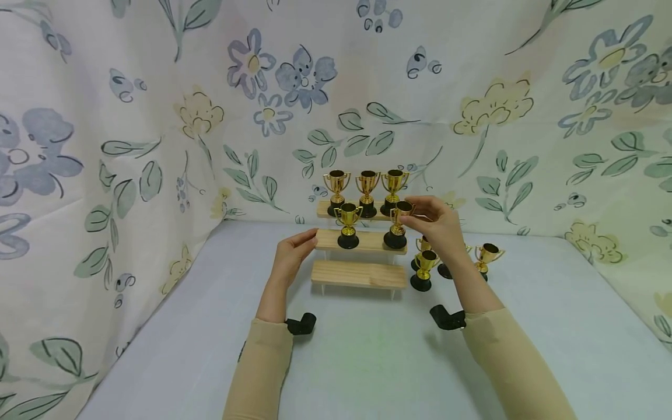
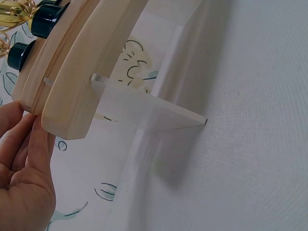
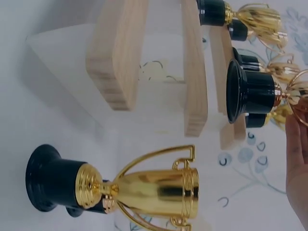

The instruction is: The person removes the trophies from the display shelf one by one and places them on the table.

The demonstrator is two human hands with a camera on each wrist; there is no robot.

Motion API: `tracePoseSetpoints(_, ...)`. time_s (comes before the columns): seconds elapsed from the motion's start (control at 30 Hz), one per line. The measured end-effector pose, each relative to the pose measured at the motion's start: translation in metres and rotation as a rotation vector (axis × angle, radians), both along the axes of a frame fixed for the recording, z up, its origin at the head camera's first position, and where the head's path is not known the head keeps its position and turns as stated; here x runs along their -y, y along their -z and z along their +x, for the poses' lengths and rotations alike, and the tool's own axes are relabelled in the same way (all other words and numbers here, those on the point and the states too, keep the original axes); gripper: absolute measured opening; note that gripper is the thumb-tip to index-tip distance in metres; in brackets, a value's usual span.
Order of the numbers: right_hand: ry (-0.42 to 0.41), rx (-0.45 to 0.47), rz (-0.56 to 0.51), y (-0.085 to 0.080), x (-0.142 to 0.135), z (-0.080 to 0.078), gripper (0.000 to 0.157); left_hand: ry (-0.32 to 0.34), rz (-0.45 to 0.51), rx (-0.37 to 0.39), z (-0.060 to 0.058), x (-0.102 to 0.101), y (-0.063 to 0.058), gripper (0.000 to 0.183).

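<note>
My right hand (image 1: 438, 224) holds a small gold trophy cup (image 1: 396, 226) by its upper part, over the right end of the middle shelf. In the right wrist view, a gap shows between its black base (image 3: 250, 91) and that shelf. My left hand (image 1: 294, 255) pinches the left end of the middle shelf of a wooden tiered stand (image 1: 359, 274); in the left wrist view, its fingertips (image 2: 36, 122) lie against the board's end. Another trophy (image 1: 347, 224) stands on the middle shelf's left half. Three trophies (image 1: 367, 189) line the top shelf.
On the white table (image 1: 357, 361), right of the stand, several more trophies stand upright, including a front one (image 1: 424, 271) and one farther right (image 1: 488, 256); my right forearm partly hides the group. Clear supports (image 2: 144, 103) carry the shelves. A flowered cloth (image 1: 367, 87) hangs behind.
</note>
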State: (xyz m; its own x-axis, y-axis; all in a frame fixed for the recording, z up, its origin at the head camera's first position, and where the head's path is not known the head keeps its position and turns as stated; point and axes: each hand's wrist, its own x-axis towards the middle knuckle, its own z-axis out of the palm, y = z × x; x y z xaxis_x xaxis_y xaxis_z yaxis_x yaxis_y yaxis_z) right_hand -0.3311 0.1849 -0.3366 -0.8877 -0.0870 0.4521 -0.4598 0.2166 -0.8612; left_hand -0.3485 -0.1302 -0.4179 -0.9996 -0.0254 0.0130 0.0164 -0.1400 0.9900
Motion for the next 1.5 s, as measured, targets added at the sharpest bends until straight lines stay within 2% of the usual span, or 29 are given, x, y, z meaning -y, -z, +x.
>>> tracePoseSetpoints(0.4,0.067,-0.054,0.012,0.000,-0.023,0.010,0.043,0.002,0.004,0.000,0.000,0.000,0.000,0.040)
tracePoseSetpoints(1.07,0.103,-0.033,-0.048,0.011,-0.051,0.022,0.042,-0.009,-0.009,0.015,0.000,0.001,-0.001,0.040)
tracePoseSetpoints(1.33,0.103,-0.034,-0.146,0.016,-0.066,0.024,0.041,-0.007,-0.013,0.007,-0.001,0.001,0.000,0.040)
tracePoseSetpoints(1.5,0.125,-0.039,-0.152,0.015,-0.074,0.027,0.040,-0.010,0.002,0.008,-0.001,0.001,0.000,0.040)
